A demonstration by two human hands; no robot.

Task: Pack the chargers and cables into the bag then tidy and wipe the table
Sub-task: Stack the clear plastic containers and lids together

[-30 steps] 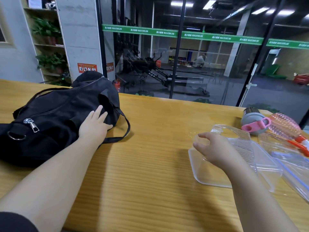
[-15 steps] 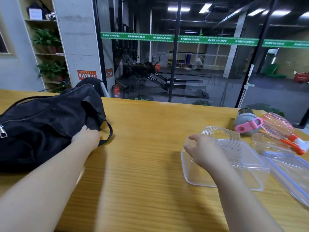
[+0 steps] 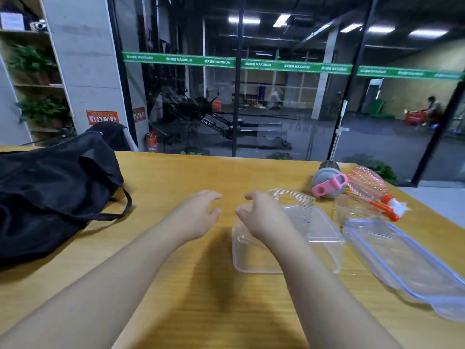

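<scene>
Head view | wooden table (image 3: 176, 285); glass wall (image 3: 289, 109) behind | left hand (image 3: 198, 217), right hand (image 3: 261, 217) relaxed, holding nothing

Gym: rowing machine (image 3: 214, 119) behind glass.

bag (image 3: 50, 192): matt black cloth | table (image 3: 176, 285): smooth wood | container (image 3: 324, 238): clear plastic

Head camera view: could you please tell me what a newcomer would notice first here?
Probably the two bare hands, left hand and right hand, hovering at the centre of the wooden table, the right one over a clear plastic container. Next, the black bag slumped at the left, and the pink spray bottle lying at the far right.
</scene>
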